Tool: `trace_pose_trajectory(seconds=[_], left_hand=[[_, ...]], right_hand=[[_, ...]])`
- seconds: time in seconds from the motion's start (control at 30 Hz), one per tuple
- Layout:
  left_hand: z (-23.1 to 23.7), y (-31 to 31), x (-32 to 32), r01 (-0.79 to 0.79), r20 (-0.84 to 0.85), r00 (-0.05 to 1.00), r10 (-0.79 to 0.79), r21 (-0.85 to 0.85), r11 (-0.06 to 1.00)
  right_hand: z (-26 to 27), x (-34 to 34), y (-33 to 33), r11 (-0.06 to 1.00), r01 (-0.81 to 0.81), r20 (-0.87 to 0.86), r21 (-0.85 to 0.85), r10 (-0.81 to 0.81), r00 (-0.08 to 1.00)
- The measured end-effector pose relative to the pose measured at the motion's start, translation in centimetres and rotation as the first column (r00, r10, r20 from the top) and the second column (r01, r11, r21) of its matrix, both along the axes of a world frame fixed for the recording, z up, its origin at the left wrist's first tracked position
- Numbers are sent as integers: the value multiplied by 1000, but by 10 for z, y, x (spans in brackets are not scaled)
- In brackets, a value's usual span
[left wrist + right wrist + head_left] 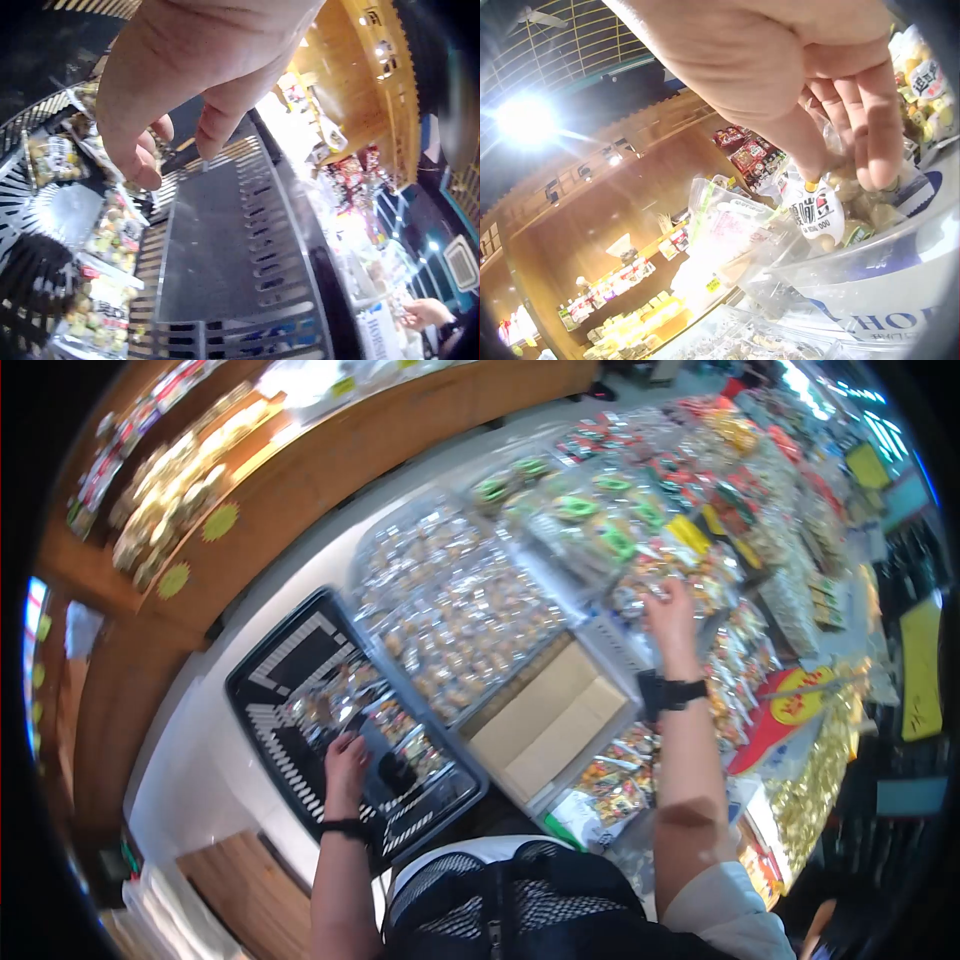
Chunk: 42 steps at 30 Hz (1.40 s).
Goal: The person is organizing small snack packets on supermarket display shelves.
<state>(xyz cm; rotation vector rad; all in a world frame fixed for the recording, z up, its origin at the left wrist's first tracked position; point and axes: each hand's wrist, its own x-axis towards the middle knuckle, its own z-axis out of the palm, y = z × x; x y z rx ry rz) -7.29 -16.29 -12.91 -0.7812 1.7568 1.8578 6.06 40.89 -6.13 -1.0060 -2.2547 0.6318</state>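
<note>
A black plastic shopping basket [280,645] stands in front of me on the left, with several clear snack packets [101,315] inside. Over it is my left hand [345,760], its fingers loosely curved and a gap between thumb and fingertips in the left wrist view. My right hand [673,618] reaches far out to the right over the display. In the right wrist view its thumb and fingers pinch a clear snack bag [821,217] with a white printed label. That bag sits among similar ones behind the raised white edge of a bin [855,270].
Between the hands lie a wide tray of small wrapped pieces [470,620] and a cardboard box [545,725]. Green-marked packages [575,505] fill the far side. A red and yellow sign [795,700] stands at right; a wooden shelf unit [350,445] runs along the left.
</note>
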Motion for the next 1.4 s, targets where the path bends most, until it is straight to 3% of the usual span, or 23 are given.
trace_pose_trajectory(seconds=[0.07,0.13,0.2,0.23,0.3,0.47,0.53,0.6,0.67,0.73,0.8,0.83,0.87,0.9,0.93,1.0,1.03,1.07,1.1,1.13,1.2,1.3,1.4], left_hand=[[-54,-38,-10,115,74,988,-135,226,967],[-55,-29,-7,52,150,988,-39,-83,995],[-115,-50,-12,129,190,975,-116,-61,990],[-128,-50,-12,116,189,977,-102,-63,991],[-145,-33,-11,146,199,976,-94,-266,953],[-137,15,-7,211,228,959,-169,-177,961],[-159,25,-7,171,69,985,-159,-234,957],[-166,31,-8,115,41,993,-108,-244,963],[-169,29,-16,208,-17,974,-226,-327,922],[-237,11,-26,110,-112,982,-151,-311,944],[-190,-1,-33,141,-95,983,-160,-180,974],[-166,-3,-32,64,-165,983,-79,-94,993],[-117,-9,-32,30,-1,1000,-31,-91,995],[-103,-14,-32,89,53,995,-87,-35,995],[-104,-19,-29,143,109,983,-145,28,989],[-169,-27,-12,197,289,911,-293,318,927],[-146,-19,-11,175,305,910,-282,336,926],[-122,-14,0,433,383,778,-498,247,867],[-145,-9,8,410,356,789,-501,302,861],[-132,1,11,389,335,798,-502,351,852],[-124,24,28,467,281,830,-482,123,876],[-146,27,35,417,169,881,-442,166,894],[-135,24,29,457,155,874,-461,64,887]], right_hand=[[22,-4,-8,992,-5,86,-130,16,996],[31,-4,-14,991,-75,87,-112,85,993],[74,-12,-52,958,-40,68,-284,62,996],[70,-14,-52,957,-53,67,-286,75,995],[65,-10,-40,898,-70,-42,-434,57,997],[66,1,-51,918,-75,-44,-389,63,997],[75,5,-66,951,-32,-93,-307,3,996],[88,11,-83,959,-5,-11,-284,2,1000],[94,18,-96,978,-75,-60,-192,65,996],[105,21,-113,970,-86,-46,-226,78,996],[104,25,-122,976,-149,-76,-159,138,987],[110,23,-134,968,-177,-99,-179,161,982],[113,22,-147,968,-174,-109,-184,155,982],[115,20,-157,947,-198,-122,-251,172,977],[115,17,-166,923,-221,-131,-316,189,973],[104,12,-193,888,-262,-78,-379,251,965],[97,9,-205,873,-294,-71,-389,290,954],[91,7,-216,857,-331,-66,-395,333,941],[95,6,-224,842,-352,-46,-409,367,929],[98,4,-233,824,-370,-28,-430,397,917],[85,4,-254,797,-433,26,-421,488,873],[79,8,-268,776,-445,46,-448,517,855],[76,9,-277,733,-481,11,-481,553,833]])
